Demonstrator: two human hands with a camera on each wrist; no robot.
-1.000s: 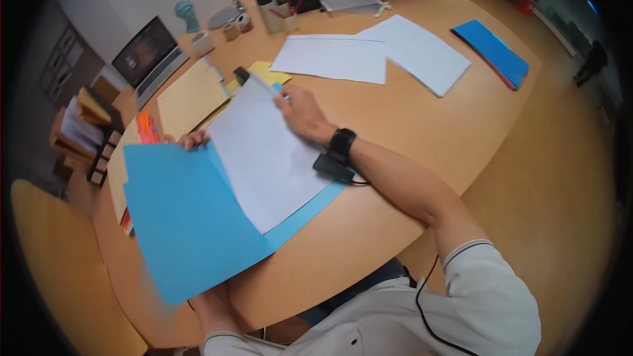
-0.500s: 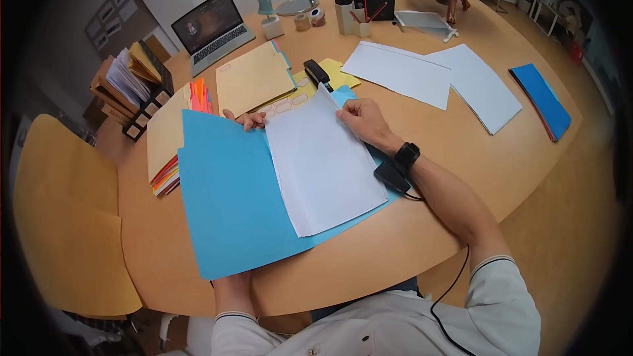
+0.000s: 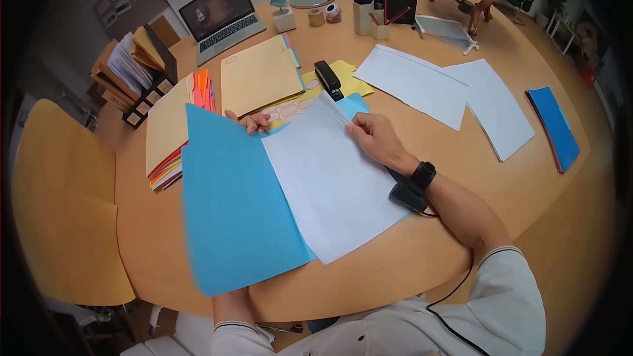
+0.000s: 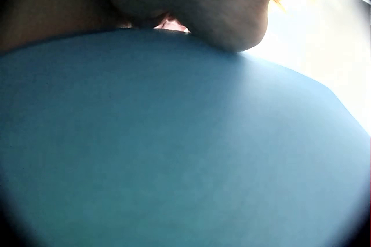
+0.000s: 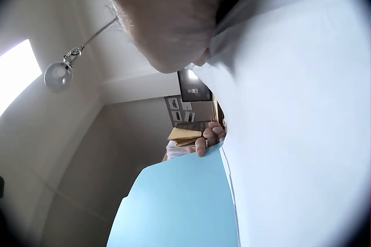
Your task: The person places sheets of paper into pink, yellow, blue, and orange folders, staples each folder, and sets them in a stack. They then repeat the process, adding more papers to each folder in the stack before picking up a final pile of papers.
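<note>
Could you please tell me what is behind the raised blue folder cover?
In the head view, part of the left hand shows beyond the top of the blue cover, and the left forearm below it. Whatever lies between, including the wrist, is covered.

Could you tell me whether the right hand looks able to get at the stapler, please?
Probably yes: the stapler lies near the right hand with its top uncovered, though that hand would likely need to release the white paper first.

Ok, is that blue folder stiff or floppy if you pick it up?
The blue folder is probably fairly stiff, because its raised flap looks smooth, without sagging. It seems light, since its edge looks thin. It might swing at the fold, though, as it's open.
</note>
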